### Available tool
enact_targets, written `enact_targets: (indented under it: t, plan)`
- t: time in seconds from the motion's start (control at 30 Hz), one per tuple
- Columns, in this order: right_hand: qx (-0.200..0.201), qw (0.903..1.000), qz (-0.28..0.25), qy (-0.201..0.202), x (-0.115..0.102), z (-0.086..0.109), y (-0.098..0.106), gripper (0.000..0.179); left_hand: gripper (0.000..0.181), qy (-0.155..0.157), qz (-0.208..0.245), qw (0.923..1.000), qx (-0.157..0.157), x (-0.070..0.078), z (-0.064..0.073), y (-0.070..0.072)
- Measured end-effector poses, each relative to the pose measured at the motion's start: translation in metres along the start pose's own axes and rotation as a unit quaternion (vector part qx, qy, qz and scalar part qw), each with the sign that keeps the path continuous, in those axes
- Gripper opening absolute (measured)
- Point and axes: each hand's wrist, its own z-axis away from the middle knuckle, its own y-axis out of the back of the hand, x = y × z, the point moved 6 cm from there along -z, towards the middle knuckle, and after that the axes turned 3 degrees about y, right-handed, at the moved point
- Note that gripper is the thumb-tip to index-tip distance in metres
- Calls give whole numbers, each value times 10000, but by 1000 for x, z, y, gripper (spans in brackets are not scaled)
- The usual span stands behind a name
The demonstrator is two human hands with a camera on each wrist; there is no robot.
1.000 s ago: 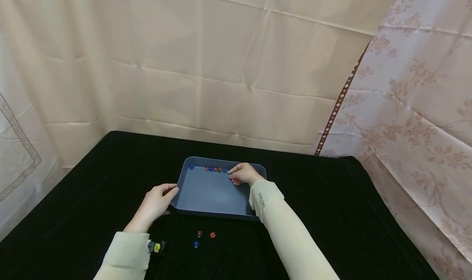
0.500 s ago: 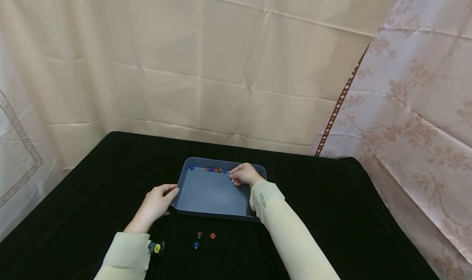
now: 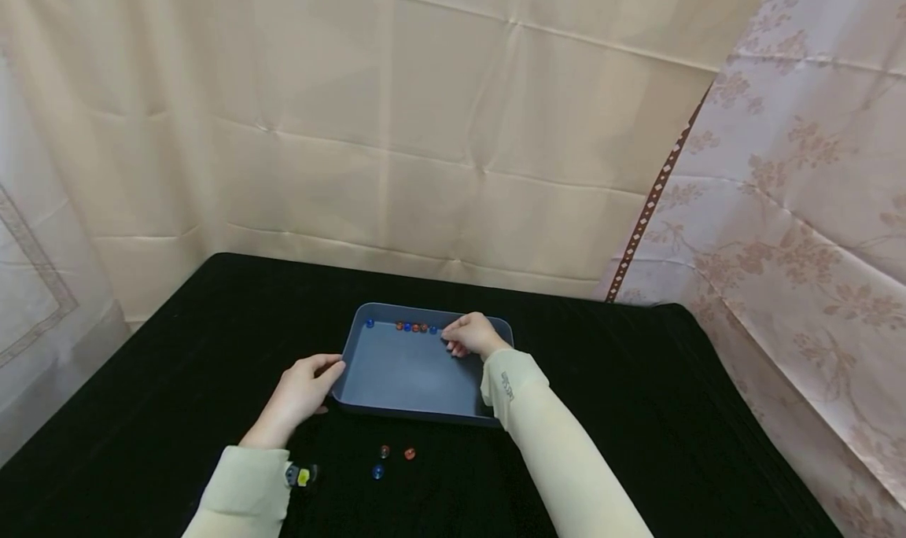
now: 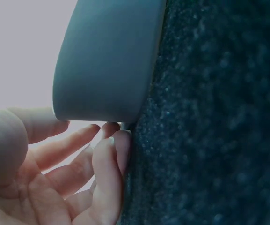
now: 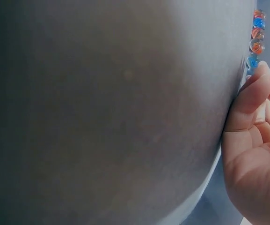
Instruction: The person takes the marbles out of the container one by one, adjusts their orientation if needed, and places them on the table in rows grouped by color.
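A shallow blue-grey tray point(image 3: 414, 373) lies on the black cloth, with a row of orange and blue glass marbles point(image 3: 415, 328) along its far side. One blue marble point(image 3: 370, 323) sits apart at the row's left. My right hand point(image 3: 473, 335) reaches into the tray, and its thumb and index finger pinch at the row's right end. There a bluish marble point(image 5: 250, 71) shows partly at the fingertips, beside a blue one in the right wrist view. My left hand point(image 3: 303, 386) rests its fingertips against the outside of the tray's left wall, as the left wrist view also shows.
In front of the tray, three loose marbles lie on the cloth: a reddish one point(image 3: 384, 451), an orange one point(image 3: 410, 454) and a blue one point(image 3: 378, 471). Beige curtains point(image 3: 354, 168) hang behind the black-covered table point(image 3: 637, 412), a floral one at the right.
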Motion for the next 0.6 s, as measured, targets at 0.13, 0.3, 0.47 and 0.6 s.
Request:
enact_targets:
  t: [0.13, 0.3, 0.47, 0.6]
  plan:
    - [58, 10000, -6, -7, -1, 2, 1, 18, 46, -8, -14, 10000, 40, 0, 0, 0]
    - [85, 9999, -64, -57, 1, 2, 3, 18, 46, 0, -24, 10000, 62, 0, 0, 0]
    - [84, 9999, -134, -66, 3, 1, 3, 20, 46, -4, -11, 10000, 45, 0, 0, 0]
    - [65, 9999, -138, -72, 2, 3, 3, 22, 46, -4, -1, 10000, 27, -1, 0, 0]
